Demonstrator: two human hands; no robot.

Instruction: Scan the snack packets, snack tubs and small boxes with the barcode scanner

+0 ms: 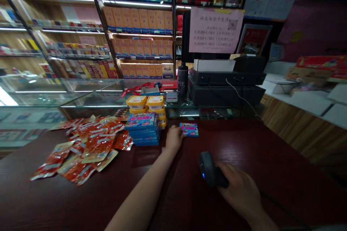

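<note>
So on the dark wooden tabletop (pixel 271 158): loose red snack packets (pixel 86 144) far left, stacked blue flat boxes (pixel 143 130) right of them, yellow-lidded tubs (pixel 148 104) just behind, single small blue box (pixel 189 129) right again, black cash register (pixel 226 83) farther back.

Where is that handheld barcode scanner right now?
In the head view, the scanner is low and right of centre, gripped in the right hand above the dark red counter, nearer than the small blue packet the left hand touches.

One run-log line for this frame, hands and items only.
left hand: touching small blue-pink flat packet | right hand: gripping black handheld barcode scanner | dark red wooden counter | stack of blue packets; red sachets left
</note>
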